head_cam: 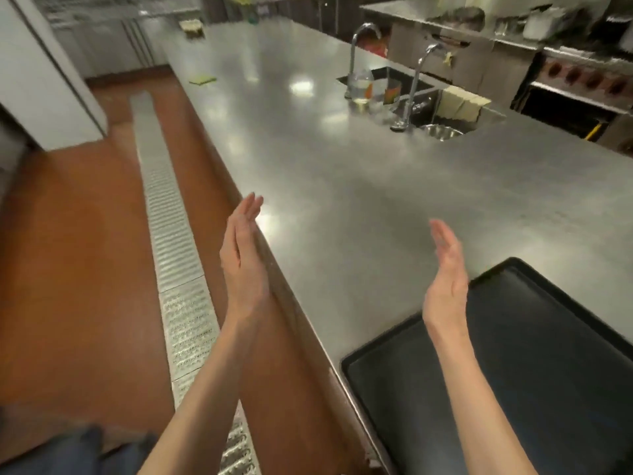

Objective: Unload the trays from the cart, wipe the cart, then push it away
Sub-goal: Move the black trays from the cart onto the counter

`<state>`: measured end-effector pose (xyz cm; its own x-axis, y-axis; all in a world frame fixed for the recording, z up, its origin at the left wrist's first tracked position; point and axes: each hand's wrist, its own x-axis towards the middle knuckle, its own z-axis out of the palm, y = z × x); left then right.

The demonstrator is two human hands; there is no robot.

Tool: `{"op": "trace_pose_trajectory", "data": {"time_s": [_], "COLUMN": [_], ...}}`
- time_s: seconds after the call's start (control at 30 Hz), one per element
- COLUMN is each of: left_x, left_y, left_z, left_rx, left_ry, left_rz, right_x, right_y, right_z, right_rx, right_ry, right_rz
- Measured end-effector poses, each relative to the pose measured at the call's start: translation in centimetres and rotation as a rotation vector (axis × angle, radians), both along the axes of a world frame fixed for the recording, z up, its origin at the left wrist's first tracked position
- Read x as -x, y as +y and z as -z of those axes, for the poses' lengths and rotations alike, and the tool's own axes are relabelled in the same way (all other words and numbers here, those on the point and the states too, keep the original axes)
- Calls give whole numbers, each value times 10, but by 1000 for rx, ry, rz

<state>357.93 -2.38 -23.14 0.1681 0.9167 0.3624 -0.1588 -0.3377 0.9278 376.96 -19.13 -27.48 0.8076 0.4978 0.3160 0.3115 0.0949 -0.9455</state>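
Tray (534,358): dark, flat on the steel counter (342,173) at its near corner, nothing on it.
Left hand (244,255): fingers straight, holding nothing, over the counter edge.
Right hand (445,279): spread likewise, above the tray's far corner.
Cart: out of sight (behind, presumably).
Advice: turn back, grip the next tray by both sides.

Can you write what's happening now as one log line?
left hand: open, empty | right hand: open, empty | black tray: on steel counter | cart: unseen
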Motion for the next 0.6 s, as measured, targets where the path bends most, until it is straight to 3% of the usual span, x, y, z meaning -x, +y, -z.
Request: {"op": "trace_pose_trajectory", "data": {"time_s": [0.27,0.6], "left_x": [189,451], "left_y": [3,-78], "left_z": [-21,-23], "left_rx": [-106,-114], "left_ry": [96,230], "left_rz": [-406,-884], "right_x": [131,406], "right_y": [117,178], "right_z": [-29,-58], "right_rx": [-104,-179], "right_ry": [-34,-53], "right_rz": [-420,-939]}}
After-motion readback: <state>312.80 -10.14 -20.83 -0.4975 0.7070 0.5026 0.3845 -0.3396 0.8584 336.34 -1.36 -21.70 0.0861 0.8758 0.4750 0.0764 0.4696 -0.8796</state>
